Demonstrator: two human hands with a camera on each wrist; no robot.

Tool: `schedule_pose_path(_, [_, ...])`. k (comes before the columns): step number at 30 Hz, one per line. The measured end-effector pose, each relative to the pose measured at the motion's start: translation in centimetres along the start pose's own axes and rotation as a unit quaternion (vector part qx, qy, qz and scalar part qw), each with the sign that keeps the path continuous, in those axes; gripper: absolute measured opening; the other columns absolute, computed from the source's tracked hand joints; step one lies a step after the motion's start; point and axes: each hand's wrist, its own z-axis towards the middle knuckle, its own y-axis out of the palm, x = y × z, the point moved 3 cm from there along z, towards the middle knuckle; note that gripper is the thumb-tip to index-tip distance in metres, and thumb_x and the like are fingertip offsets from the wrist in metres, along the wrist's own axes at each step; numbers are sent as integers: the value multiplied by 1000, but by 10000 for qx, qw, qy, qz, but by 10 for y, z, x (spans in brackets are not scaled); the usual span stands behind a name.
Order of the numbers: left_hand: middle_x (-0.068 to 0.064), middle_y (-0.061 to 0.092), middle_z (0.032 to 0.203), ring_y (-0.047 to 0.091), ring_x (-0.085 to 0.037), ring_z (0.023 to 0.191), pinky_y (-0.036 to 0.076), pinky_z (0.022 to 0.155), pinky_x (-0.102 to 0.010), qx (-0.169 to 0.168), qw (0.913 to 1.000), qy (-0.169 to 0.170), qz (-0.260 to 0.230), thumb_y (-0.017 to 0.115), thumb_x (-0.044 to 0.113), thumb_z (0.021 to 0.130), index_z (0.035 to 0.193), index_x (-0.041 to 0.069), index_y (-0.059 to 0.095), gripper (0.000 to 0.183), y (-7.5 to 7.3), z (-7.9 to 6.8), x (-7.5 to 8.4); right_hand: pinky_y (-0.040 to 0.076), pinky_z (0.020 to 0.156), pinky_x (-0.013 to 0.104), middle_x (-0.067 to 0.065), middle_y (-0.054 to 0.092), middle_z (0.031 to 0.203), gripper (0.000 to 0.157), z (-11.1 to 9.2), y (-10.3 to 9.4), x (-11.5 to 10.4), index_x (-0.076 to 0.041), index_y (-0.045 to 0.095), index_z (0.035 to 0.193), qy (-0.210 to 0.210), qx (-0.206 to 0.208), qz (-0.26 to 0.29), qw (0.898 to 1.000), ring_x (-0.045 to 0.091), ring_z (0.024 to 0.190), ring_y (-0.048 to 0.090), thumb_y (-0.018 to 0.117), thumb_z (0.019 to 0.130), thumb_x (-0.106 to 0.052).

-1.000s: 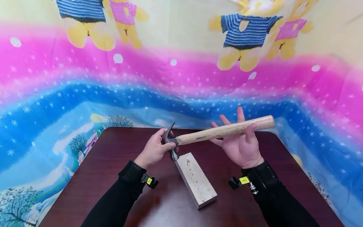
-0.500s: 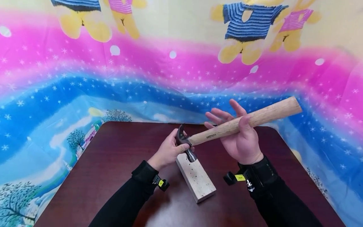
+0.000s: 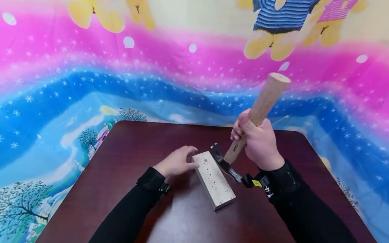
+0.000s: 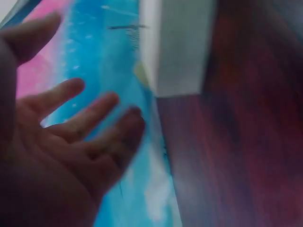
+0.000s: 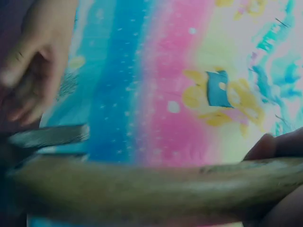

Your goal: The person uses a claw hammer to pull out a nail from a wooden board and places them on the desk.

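Observation:
My right hand [image 3: 262,143] grips a claw hammer [image 3: 268,96] around the middle of its pale wooden handle. The handle slants up, and the dark metal head [image 3: 224,163] hangs low beside the right edge of a wooden block [image 3: 215,182]. Small dark holes dot the block's top, and a nail [image 4: 125,27] sticks out near its far end. At the block's far left corner is my left hand [image 3: 177,162], its fingers loosely bent and holding nothing. In the left wrist view those fingers [image 4: 102,111] are spread, with a gap to the block.
The block lies on a dark reddish-brown table [image 3: 121,145] with rounded far corners. A printed cloth backdrop [image 3: 170,87] in blue, pink and cream hangs behind and along both sides. Both wrists carry black straps with small cameras.
The left hand has let go of the hammer head and moved down to the block. The right fingers have closed around the handle, which has swung steeper, its head lowered to the block's right.

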Motion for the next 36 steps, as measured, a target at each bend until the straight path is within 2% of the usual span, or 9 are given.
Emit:
schedule_pose_path(2, [-16,45,146,50,-28,129,43,102,-41,-325,9985,-90,438,75,36,89,148,16,46,69,7,0,-5,45,61,36,10,44,69,37,2,1,4,-3,50,85,440,189,-652,9967,24,63,44,60,97,-36])
schedule_pose_path(4, [-17,32,155,42,-30,136,41,106,-42,-560,9959,-185,690,76,40,88,154,21,39,78,14,0,-9,47,62,36,10,46,70,39,4,3,12,-1,53,89,889,282,-1222,9881,24,64,47,60,97,-38])
schedule_pose_path(6, [-19,25,159,39,-33,139,40,107,-44,-640,9940,-287,838,77,43,86,155,24,36,83,19,0,-11,48,62,36,11,47,71,43,7,5,21,2,53,92,1289,293,-1567,9788,23,64,49,60,98,-40])
schedule_pose_path(9, [-20,26,159,37,-37,139,38,108,-49,-606,9920,-429,1022,78,46,84,155,23,37,85,23,0,-13,50,63,37,12,49,71,46,11,7,35,2,54,92,1696,186,-1902,9668,23,63,52,61,97,-43])
schedule_pose_path(14, [-17,36,155,41,-39,136,33,109,-57,-551,9861,-556,1463,77,52,83,152,18,42,85,25,0,-12,49,60,37,11,51,68,50,18,12,54,0,54,84,2008,-31,-2020,9586,22,60,53,62,96,-47])
schedule_pose_path(17, [-15,41,152,44,-34,135,34,109,-55,-545,9838,-557,1616,76,54,83,152,16,42,86,27,1,-12,50,59,37,11,52,68,51,21,14,63,0,55,82,2111,-128,-2058,9555,22,59,53,63,95,-49])
schedule_pose_path(22, [-11,49,147,40,-25,139,33,110,-54,-455,9831,-583,1673,76,56,81,151,14,43,88,30,3,-13,51,58,37,11,52,68,52,25,18,77,0,56,84,2237,-298,-2135,9505,21,59,52,63,94,-51])
schedule_pose_path(30, [-6,51,146,38,-21,140,36,106,-53,-442,9830,-554,1695,75,58,81,151,18,44,87,41,5,-17,45,50,34,10,50,63,51,28,22,100,0,56,86,2595,-502,-2253,9377,23,54,48,64,94,-49])
schedule_pose_path(36, [-8,47,149,40,-23,138,38,103,-57,-370,9827,-660,1689,75,58,81,152,19,43,86,39,7,-16,39,46,30,5,47,63,50,45,30,116,-2,55,89,2857,-602,-2354,9270,19,50,44,65,93,-51])
